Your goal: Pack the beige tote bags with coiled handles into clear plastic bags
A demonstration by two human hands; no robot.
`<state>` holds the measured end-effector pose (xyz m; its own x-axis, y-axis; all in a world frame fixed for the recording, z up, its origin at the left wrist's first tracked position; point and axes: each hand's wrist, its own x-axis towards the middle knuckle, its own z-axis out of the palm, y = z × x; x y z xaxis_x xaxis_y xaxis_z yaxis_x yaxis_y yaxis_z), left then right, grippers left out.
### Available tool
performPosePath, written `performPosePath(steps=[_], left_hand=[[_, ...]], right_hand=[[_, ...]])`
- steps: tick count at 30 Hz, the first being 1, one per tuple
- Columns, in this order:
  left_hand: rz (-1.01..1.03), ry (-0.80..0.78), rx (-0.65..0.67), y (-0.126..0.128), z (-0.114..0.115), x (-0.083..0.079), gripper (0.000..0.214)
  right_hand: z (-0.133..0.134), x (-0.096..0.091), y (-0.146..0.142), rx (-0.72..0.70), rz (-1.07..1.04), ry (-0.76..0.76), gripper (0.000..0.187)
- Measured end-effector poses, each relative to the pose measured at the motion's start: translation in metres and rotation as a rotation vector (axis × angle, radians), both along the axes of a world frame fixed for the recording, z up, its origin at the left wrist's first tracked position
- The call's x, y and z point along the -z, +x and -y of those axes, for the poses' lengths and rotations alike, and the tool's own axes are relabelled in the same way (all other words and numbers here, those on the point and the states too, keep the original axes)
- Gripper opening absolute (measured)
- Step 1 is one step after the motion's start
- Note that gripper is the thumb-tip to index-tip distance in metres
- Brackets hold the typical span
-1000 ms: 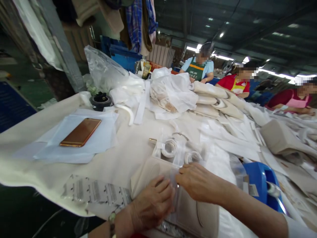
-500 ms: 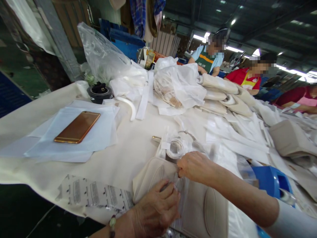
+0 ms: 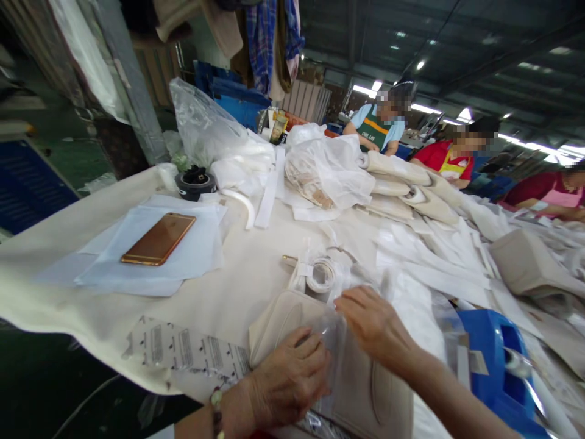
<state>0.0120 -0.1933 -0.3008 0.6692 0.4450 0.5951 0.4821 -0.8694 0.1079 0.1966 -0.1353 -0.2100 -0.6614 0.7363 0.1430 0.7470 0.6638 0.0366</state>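
Observation:
A beige handbag [image 3: 365,390] lies flat at the table's near edge, partly inside a clear plastic bag [image 3: 329,332]. My left hand [image 3: 287,378] rests on the bag's left part, fingers curled and pressed onto the plastic. My right hand [image 3: 372,323] lies over the bag's top edge with fingers bent down on the clear plastic. Just beyond my hands sits a rolled white strap [image 3: 322,274] in a small clear pouch with a gold clasp [image 3: 289,258].
A gold phone [image 3: 159,238] lies on white sheets at left. A sticker sheet [image 3: 192,353] hangs at the near edge. A blue tape dispenser [image 3: 496,360] stands at right. Piled beige bags [image 3: 411,189] and plastic sacks [image 3: 326,167] fill the far table. Three people work across it.
My right hand slid down from the bag's top corner onto the plastic. My left hand shifted slightly along the bag. The plastic now covers more of the bag's upper left.

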Motion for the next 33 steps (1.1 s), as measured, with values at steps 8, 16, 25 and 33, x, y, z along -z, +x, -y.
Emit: performPosePath(steps=[8, 16, 25, 33], left_hand=[[-0.074, 0.031, 0.074, -0.007, 0.009, -0.013, 0.019], [0.550, -0.390, -0.606, -0.056, 0.000, -0.012, 0.038], [0.795, -0.824, -0.462, -0.040, 0.000, 0.002, 0.054], [0.900, -0.948, -0.201, -0.031, 0.023, -0.005, 0.045]], right_hand=[[0.072, 0.061, 0.007, -0.308, 0.007, 0.192, 0.053], [0.056, 0.028, 0.007, -0.211, -0.353, 0.237, 0.025], [0.001, 0.021, -0.086, -0.039, -0.304, 0.153, 0.025], [0.005, 0.028, -0.084, -0.016, -0.520, 0.094, 0.032]])
